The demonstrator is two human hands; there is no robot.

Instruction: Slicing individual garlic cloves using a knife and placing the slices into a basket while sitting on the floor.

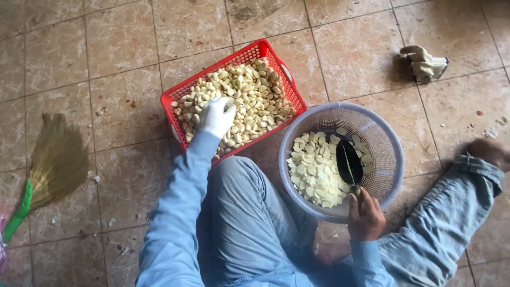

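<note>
Down on the tiles, your gloved left hand (216, 116) grabs garlic cloves (255, 95) in the red basket (175, 98); your right hand (365, 215) grips a dark knife (349, 161) over the round strainer (390, 138).

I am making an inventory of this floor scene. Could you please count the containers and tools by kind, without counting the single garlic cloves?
Red rectangular basket with garlic cloves, under the gloved left hand: 1
Round pale strainer basket with cut garlic: 1
Dark knife, held by the right hand: 1
Broom: 1
Crumpled cloth: 1
Total: 5
</note>
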